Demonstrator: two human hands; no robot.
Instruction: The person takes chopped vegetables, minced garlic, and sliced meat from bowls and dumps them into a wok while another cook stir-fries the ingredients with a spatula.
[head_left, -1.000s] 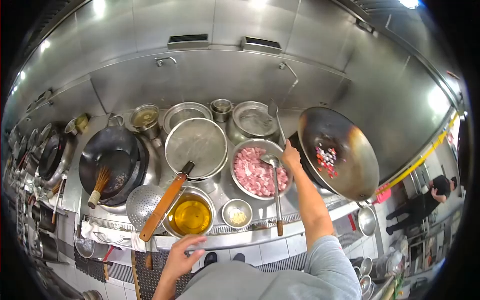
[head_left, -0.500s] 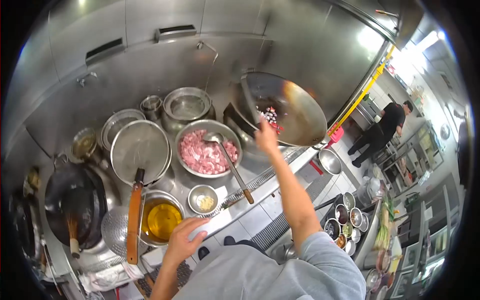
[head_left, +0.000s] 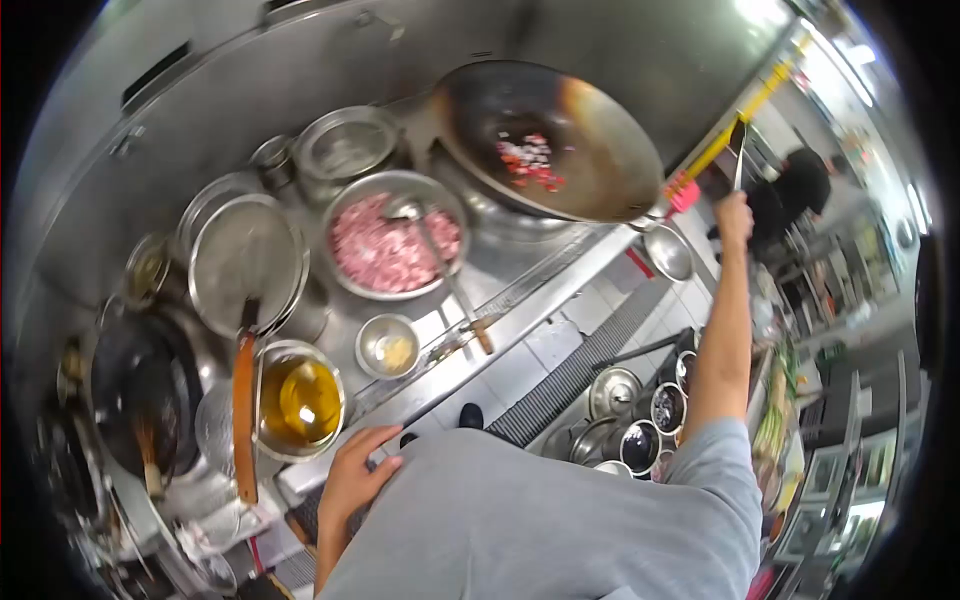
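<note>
My right hand [head_left: 735,218] is closed round the handle of a metal spatula [head_left: 740,160], held up at the right, past the wok. Near my waist, close to the counter edge, my left hand [head_left: 356,474] has its fingers apart and holds nothing. A wok [head_left: 610,150] with chopped red and pale pieces [head_left: 532,160] stands tilted on the counter. Left of it, a metal bowl holds raw pink meat [head_left: 375,245], with a ladle [head_left: 445,265] lying in it. A bowl of yellow oil [head_left: 308,400] and a small bowl of pale bits [head_left: 397,352] are nearer my left hand.
A strainer [head_left: 247,255] with a wooden handle rests over a pot. Another wok [head_left: 135,375] holding a brush is at the far left. Several containers [head_left: 668,408] sit low at the right beside leafy stalks [head_left: 775,405]. A person in black [head_left: 800,185] stands behind my spatula.
My right hand has moved from the wok out to the right, carrying the spatula. The view has turned right. My left hand stays by my waist.
</note>
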